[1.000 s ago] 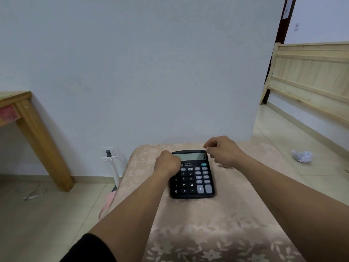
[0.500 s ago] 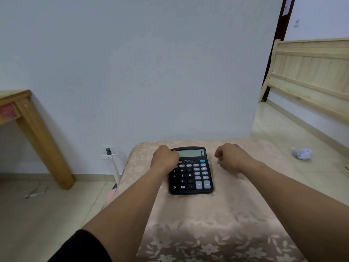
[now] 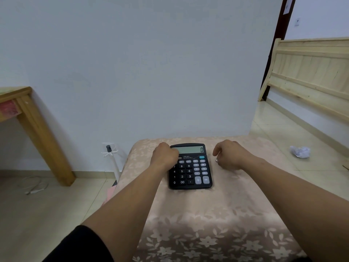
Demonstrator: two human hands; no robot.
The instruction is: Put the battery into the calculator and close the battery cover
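A black desk calculator (image 3: 190, 167) lies face up on the cloth-covered table (image 3: 226, 205), and its display reads 0. The battery and the battery cover are out of sight. My left hand (image 3: 165, 156) rests on the calculator's upper left corner with its fingers curled over the edge, hiding some keys. To the right of the calculator, clear of it, my right hand (image 3: 229, 156) hovers just above the cloth with its fingers loosely bent and spread. A small shiny thing (image 3: 216, 160) shows at the fingers of that hand; what it is I cannot make out.
The table stands against a white wall. To the left are a white stand (image 3: 111, 159), a wooden table leg (image 3: 43, 137) and a cable (image 3: 34, 186) on the floor. On the right lie crumpled paper (image 3: 300, 151) and a wooden bed frame (image 3: 309, 76).
My right hand has left the calculator's top right corner, moved to the right onto the cloth side, and loosened its fingers. My left hand has stayed on the calculator.
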